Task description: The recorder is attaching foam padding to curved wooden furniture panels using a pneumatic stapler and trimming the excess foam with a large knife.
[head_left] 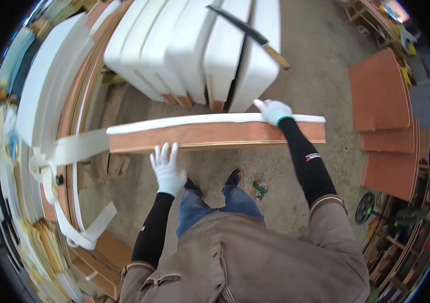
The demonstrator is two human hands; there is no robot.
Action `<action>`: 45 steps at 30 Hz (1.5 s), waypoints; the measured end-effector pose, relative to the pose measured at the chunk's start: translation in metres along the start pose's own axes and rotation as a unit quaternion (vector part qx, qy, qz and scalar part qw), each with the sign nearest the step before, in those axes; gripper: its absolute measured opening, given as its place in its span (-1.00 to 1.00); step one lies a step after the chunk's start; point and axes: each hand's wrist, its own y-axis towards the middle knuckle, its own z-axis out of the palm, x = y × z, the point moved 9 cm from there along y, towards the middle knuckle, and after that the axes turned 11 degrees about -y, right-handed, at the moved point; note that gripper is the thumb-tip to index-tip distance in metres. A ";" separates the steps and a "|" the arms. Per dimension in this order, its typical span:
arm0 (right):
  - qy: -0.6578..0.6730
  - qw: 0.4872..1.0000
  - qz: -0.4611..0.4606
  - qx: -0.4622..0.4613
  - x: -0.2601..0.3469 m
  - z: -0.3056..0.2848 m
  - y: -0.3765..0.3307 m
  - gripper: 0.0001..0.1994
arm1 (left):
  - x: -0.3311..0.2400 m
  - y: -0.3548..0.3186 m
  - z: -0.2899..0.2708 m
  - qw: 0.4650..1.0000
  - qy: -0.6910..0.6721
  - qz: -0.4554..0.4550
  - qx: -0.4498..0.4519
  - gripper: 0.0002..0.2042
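Observation:
A long reddish plywood board [215, 135] with a white foam strip [195, 120] along its far edge stretches crosswise in front of me. My right hand [276, 111], in a white glove, grips its foam edge near the right end, one digit sticking out to the left. My left hand [168, 171], also gloved in white, has its fingers spread, with the fingertips at the board's near edge and nothing in its grasp. Beyond the board, a long dark-bladed knife [240, 25] with a wooden handle lies across a row of white foam-covered panels [187, 45].
To the left are stacked foam and wood pieces [56, 76], with a loose white strip [86, 146] trailing down. A cardboard box [101, 260] sits at lower left. Reddish boards [381, 96] lean on the right near a wheeled frame [364, 208]. A green tape dispenser-like item [259, 188] lies by my feet.

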 end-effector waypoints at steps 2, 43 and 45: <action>0.057 0.993 0.101 0.013 0.026 -0.051 0.014 -0.42 | 0.007 -0.015 -0.011 0.999 -0.016 -0.004 -0.034 -0.13; -0.046 0.971 -0.227 -0.055 0.480 -0.100 -0.007 -0.03 | 0.264 -0.051 0.027 0.365 -0.883 -0.278 -0.103 -0.41; -0.035 0.973 -0.218 -0.064 0.449 -0.122 -0.034 -0.05 | 0.238 -0.055 0.020 0.362 -0.892 -0.261 -0.068 -0.46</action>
